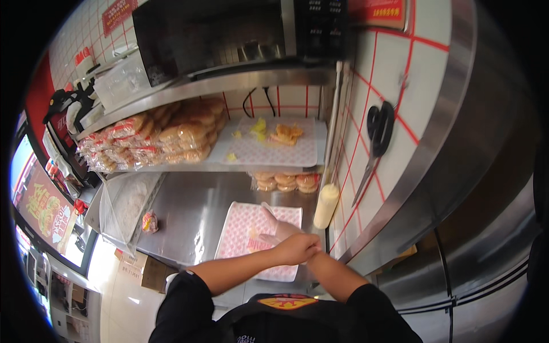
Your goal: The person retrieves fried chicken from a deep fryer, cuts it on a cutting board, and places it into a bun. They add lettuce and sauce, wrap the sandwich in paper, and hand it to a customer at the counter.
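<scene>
My right hand [281, 229], in a thin translucent glove, is above a sheet of red-patterned wrapping paper [289, 271] on the steel counter. Its fingers are spread, with nothing seen between them. Bare and crossing over from the left, my left hand [305, 247] is closed around the right wrist at the glove's cuff; its fingertips are partly hidden. To the right of the paper stands a squeeze bottle [327, 206] with pale contents. A small wrapped item [149, 222] lies on the counter's left part, beside a clear plastic bag [128, 206].
On the shelf ahead are bagged buns [184, 133] and patterned paper [279, 154] with lettuce scraps and a fried piece [287, 133]. More bagged buns [285, 181] sit beneath. A microwave [214, 38] stands above. Black-handled scissors [379, 133] hang on the right wall.
</scene>
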A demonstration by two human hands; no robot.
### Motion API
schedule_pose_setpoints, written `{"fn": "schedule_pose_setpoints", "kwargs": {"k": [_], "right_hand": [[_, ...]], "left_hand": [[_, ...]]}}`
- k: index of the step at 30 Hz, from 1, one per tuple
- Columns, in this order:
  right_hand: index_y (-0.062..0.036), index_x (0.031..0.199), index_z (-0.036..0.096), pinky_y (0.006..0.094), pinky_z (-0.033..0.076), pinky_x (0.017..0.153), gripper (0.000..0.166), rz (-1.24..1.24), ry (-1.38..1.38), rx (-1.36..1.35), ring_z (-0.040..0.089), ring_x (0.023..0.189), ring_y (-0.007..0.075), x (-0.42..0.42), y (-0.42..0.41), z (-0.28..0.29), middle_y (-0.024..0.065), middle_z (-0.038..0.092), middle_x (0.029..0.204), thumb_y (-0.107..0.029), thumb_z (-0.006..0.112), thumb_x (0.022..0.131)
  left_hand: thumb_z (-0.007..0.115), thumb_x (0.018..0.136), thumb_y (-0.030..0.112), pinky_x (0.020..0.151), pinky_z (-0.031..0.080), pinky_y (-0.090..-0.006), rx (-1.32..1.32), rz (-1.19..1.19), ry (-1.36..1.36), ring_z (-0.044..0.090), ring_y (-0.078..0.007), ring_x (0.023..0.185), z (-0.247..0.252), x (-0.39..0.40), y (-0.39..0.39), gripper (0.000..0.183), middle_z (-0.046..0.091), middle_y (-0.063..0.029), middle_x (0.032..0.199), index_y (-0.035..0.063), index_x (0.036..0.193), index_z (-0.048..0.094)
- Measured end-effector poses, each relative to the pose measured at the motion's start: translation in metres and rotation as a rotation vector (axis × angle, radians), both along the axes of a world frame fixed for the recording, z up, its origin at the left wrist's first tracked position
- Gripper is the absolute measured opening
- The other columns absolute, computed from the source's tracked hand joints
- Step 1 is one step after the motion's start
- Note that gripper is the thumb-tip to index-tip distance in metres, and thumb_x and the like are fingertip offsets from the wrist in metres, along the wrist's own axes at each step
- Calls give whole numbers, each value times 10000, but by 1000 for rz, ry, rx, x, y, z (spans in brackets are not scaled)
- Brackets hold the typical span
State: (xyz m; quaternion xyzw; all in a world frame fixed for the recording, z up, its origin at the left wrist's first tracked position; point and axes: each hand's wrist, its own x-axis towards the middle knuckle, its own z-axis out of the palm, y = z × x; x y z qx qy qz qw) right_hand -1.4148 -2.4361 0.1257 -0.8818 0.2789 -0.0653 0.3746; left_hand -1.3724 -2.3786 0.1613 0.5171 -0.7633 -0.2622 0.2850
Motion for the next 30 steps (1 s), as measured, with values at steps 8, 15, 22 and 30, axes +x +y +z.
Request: {"fn": "schedule_pose_setpoints", "kwargs": {"k": [8, 15, 22, 30], "right_hand": [[-20, 1378, 101, 349, 484, 634, 779, -12, -171, -72, 606, 694, 321, -38, 8, 8, 178, 615, 775, -301, 573, 826], [20, 1344, 209, 373, 464, 598, 689, -79, -349, -135, 586, 639, 311, -38, 4, -7, 173, 583, 688, -322, 539, 846], [-36, 1321, 287, 365, 488, 667, 608, -323, -510, -136, 616, 779, 301, -37, -13, 5, 153, 632, 863, -296, 548, 837], [-14, 979, 603, 288, 475, 730, 178, -190, -1558, -167, 621, 802, 205, 95, -23, 222, 119, 641, 878, -90, 581, 820]], "left_hand": [[701, 708, 172, 696, 452, -344, -1305, 799, 200, 564, -243, 779, 301, 54, -141, 385, 561, -120, 824, -32, 950, 483], [807, 589, 255, 683, 466, -363, -1074, 1015, 154, 581, -332, 754, 352, 45, -163, 548, 580, -189, 796, -19, 853, 412], [644, 766, 302, 640, 470, -325, -1071, 884, 323, 569, -235, 736, 343, 61, -6, 451, 560, -128, 857, 19, 1069, 465], [493, 861, 181, 662, 524, -246, -1401, 1345, 410, 618, -180, 846, 271, 281, 273, 393, 572, -124, 1015, 29, 1221, 458]]}}
